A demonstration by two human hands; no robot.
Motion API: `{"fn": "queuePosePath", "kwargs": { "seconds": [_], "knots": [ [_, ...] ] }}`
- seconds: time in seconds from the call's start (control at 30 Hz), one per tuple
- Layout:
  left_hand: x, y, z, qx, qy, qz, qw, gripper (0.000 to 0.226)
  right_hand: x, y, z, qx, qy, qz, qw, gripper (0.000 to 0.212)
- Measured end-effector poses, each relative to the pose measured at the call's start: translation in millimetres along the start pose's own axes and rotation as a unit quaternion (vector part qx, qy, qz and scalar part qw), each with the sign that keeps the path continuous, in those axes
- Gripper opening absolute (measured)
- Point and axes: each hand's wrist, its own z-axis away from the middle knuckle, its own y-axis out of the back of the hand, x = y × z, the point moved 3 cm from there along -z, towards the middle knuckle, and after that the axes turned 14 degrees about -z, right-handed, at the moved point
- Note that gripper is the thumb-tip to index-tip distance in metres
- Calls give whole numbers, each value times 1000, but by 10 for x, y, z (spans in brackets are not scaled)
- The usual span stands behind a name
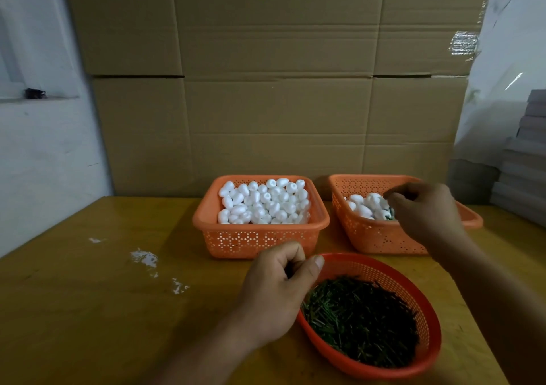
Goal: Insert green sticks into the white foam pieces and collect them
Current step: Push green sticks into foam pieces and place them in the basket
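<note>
Left of the round red basket (413, 284), on the yellow tabletop (88, 311), lie small white crumbs (144, 258). Just behind the round basket sits a square orange basket (260, 237) heaped with plain white foam pieces (263, 201). My left hand (274, 293) hangs over the round basket's left rim. Its fingers (291, 254) are curled in and the thumb points forward. I cannot tell if they pinch a stick or nothing. The green sticks (363, 319) fill that round basket in a dark pile.

Behind the round basket and to its right is a second orange basket (381, 237). My right hand (425, 210) reaches into it, fingers bent down over a few foam pieces with a bit of green (390, 214) showing. I think I am dropping a done piece there. Whether the fingers grip it or have let go, I cannot tell.

Next I should take one stick and one plain foam piece, then push the stick in straight and softly.

My right hand hides much of that far basket. The sticks are too dark to count.
</note>
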Motion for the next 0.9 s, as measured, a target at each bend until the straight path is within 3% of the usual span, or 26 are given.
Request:
{"fn": "queuePosePath", "kwargs": {
  "seconds": [0.13, 0.23, 0.37, 0.67, 0.77, 0.9],
  "knots": [
    [17, 11, 6, 3, -3, -9, 1000, 55, -233, -52, 464, -85, 47, -31, 995, 23],
    [18, 48, -6, 10, 6, -18, 1000, 47, -276, -117, 698, -130, 65, -41, 989, 16],
    [-25, 178, -90, 16, 24, -81, 996, 25, -199, -189, 879, -168, 75, -29, 982, 13],
    [-140, 667, -616, 63, 53, -261, 962, 28, -192, -285, 1021, -203, 118, 26, 972, 7],
    [-269, 833, -975, -2, 121, -353, 928, 29, -198, -267, 1020, -202, 126, 28, 971, 8],
    [-485, 894, -1344, -186, 212, -449, 848, 20, -194, -276, 1036, -211, 126, 33, 969, 7]
  ]
}}
